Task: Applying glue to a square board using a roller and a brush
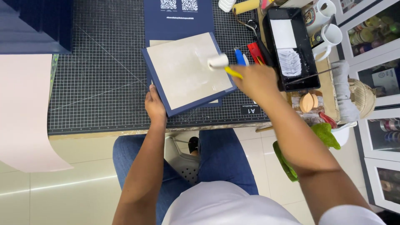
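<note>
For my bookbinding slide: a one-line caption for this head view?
Right hand rolls a small roller over a blue-edged board; left hand steadies it.
</note>
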